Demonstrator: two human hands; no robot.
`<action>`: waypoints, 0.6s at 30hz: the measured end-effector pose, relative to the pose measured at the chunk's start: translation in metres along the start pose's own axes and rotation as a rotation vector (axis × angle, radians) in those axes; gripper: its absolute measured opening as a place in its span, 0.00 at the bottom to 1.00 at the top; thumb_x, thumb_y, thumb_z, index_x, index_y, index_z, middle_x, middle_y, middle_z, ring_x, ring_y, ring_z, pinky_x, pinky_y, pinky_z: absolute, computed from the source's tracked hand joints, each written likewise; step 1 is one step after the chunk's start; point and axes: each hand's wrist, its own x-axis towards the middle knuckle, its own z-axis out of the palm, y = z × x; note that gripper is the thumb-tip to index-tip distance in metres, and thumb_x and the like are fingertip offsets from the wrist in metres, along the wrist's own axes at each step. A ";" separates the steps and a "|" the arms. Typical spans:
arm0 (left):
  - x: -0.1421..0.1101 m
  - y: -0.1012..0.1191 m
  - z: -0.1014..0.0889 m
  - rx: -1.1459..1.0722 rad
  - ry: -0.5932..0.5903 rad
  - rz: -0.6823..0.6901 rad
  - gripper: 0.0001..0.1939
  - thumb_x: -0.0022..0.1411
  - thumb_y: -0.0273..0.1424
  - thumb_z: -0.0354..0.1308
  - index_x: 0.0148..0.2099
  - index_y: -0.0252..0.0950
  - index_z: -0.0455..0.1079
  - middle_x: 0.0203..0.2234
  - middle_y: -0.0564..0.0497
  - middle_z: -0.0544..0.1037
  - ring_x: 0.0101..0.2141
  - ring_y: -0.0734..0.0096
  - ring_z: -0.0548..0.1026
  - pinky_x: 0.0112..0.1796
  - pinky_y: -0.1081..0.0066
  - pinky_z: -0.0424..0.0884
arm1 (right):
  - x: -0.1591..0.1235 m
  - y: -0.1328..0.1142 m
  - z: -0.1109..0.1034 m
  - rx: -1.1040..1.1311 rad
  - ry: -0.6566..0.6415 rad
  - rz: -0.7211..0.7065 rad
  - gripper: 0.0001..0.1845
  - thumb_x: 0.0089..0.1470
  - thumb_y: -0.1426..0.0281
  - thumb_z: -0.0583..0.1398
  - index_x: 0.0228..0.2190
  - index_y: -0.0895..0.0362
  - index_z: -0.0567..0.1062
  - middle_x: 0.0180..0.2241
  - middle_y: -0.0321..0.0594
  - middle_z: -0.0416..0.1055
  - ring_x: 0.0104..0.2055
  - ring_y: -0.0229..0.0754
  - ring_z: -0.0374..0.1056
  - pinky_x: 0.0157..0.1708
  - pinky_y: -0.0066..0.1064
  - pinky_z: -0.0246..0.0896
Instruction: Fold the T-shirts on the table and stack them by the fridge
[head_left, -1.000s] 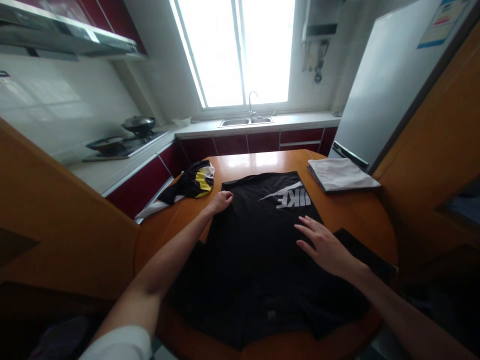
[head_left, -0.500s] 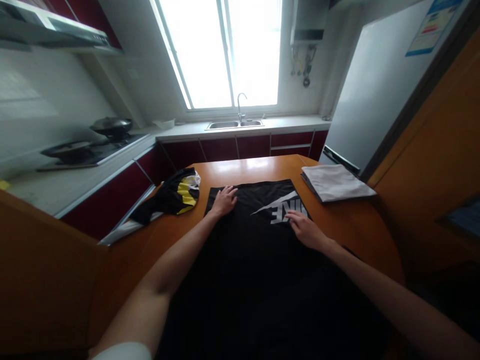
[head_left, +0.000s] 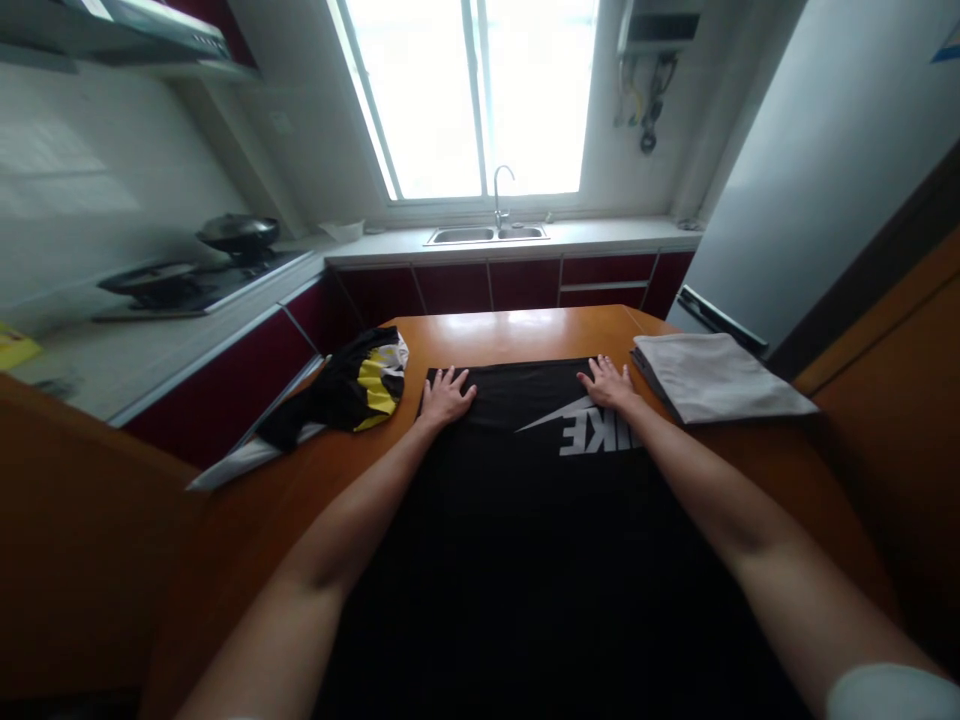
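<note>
A black garment with a white swoosh and letters (head_left: 517,500) lies spread flat over the wooden table, its far edge straight. On its far left corner rests my left hand (head_left: 446,398), palm down with the fingers spread. My right hand (head_left: 607,383) lies flat at the far right corner, just beyond the white print, fingers apart. Neither hand grips the cloth. The near part of the garment runs out of view below, so its kind is hard to make out.
Left on the table (head_left: 510,330) is a crumpled black, yellow and white garment (head_left: 367,385). A folded grey-white cloth pile (head_left: 720,375) lies at the right. Beyond stand a counter with a sink (head_left: 465,235), a stove with pans (head_left: 236,232) and a fridge (head_left: 817,180).
My right hand has moved away from me, off the white letters to the far right corner, and its fingers have spread. My left hand has stayed at its corner. The view has shifted slightly.
</note>
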 end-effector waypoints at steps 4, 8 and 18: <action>0.018 0.004 -0.001 -0.009 -0.008 -0.010 0.35 0.70 0.52 0.43 0.72 0.41 0.57 0.71 0.42 0.52 0.70 0.42 0.47 0.64 0.39 0.44 | 0.020 0.010 -0.003 -0.006 -0.012 -0.003 0.43 0.67 0.46 0.41 0.70 0.63 0.50 0.73 0.55 0.37 0.74 0.55 0.32 0.67 0.60 0.20; 0.029 0.021 -0.010 -0.040 0.143 -0.004 0.32 0.72 0.47 0.43 0.69 0.35 0.60 0.69 0.39 0.57 0.69 0.47 0.52 0.65 0.44 0.45 | 0.032 0.006 -0.015 0.061 0.061 -0.044 0.40 0.69 0.50 0.38 0.69 0.65 0.51 0.73 0.56 0.38 0.74 0.56 0.32 0.67 0.60 0.23; -0.085 0.076 -0.040 -0.093 -0.003 0.411 0.30 0.71 0.45 0.49 0.71 0.41 0.57 0.70 0.46 0.57 0.70 0.50 0.50 0.66 0.42 0.46 | -0.083 -0.062 -0.017 0.186 0.175 -0.365 0.30 0.69 0.58 0.46 0.65 0.59 0.62 0.71 0.49 0.47 0.73 0.53 0.39 0.69 0.56 0.33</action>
